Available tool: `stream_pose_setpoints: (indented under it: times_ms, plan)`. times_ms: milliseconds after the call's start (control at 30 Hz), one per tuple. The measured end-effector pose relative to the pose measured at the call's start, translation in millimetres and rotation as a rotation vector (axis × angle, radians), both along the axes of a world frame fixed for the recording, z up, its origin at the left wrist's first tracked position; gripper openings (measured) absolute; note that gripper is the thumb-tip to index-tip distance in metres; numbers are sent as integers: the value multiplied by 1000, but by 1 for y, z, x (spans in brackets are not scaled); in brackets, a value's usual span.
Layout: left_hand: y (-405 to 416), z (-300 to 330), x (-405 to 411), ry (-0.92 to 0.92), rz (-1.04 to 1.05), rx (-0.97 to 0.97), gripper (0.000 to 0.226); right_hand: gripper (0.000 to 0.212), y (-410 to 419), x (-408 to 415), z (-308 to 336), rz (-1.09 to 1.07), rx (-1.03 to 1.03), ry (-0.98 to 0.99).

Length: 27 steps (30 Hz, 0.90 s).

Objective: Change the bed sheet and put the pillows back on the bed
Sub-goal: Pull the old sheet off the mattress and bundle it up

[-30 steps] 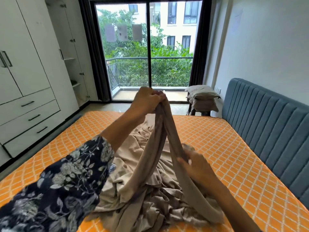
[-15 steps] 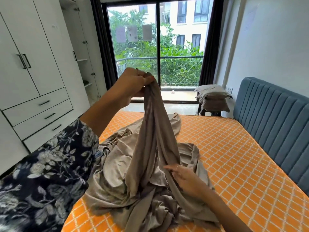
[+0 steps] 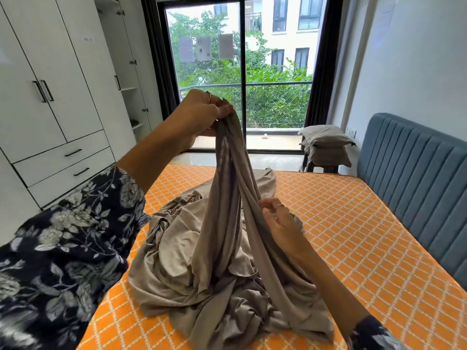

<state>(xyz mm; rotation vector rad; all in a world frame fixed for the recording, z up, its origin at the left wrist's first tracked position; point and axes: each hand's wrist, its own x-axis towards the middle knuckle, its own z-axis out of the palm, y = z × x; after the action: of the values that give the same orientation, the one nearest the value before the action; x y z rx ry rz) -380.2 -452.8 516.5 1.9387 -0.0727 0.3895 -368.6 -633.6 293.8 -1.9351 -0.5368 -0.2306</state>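
Note:
A taupe bed sheet (image 3: 202,269) lies bunched in a heap on the bare orange, diamond-patterned mattress (image 3: 353,223). My left hand (image 3: 202,114) grips a gathered end of the sheet and holds it high above the heap, so the cloth hangs down in a long twisted column. My right hand (image 3: 280,221) is lower and to the right, its fingers pinching one strand of that hanging cloth. Two taupe pillows (image 3: 326,145) are stacked on a small dark stool past the far right corner of the bed.
A blue padded headboard (image 3: 419,178) runs along the mattress's right side. White wardrobes with drawers (image 3: 58,117) line the left wall, with a strip of floor between them and the bed. A glass balcony door (image 3: 242,79) with dark curtains stands behind.
My right hand has slid up along the hanging sheet, from low near the heap to about mid-height. My left hand stays raised with the sheet's end. The view has shifted left and closer.

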Motion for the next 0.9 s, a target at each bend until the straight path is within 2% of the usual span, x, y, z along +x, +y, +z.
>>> stream_pose_setpoints:
  times_ms: [200, 300, 433, 533, 667, 800, 900]
  plan:
    - [-4, 1, 0, -7, -1, 35, 12, 34, -5, 21, 3, 152, -77, 161]
    - [-1, 4, 3, -27, 14, 33, 13, 28, -10, 25, 5, 125, -194, 85]
    - [5, 14, 7, -93, 64, -13, 12, 28, -13, 27, -9, -59, -213, -55]
    - [12, 24, 12, -133, 92, -31, 12, 18, -12, 34, -14, -290, -103, -135]
    - [19, 39, 19, -170, 113, -24, 11, 16, -7, 46, -3, -471, -14, -289]
    - [30, 51, 32, -197, 150, -19, 10, 21, -19, 63, 28, -573, 75, -414]
    - [39, 61, 45, -213, 179, -27, 9, 24, -40, 81, 76, -684, 134, -458]
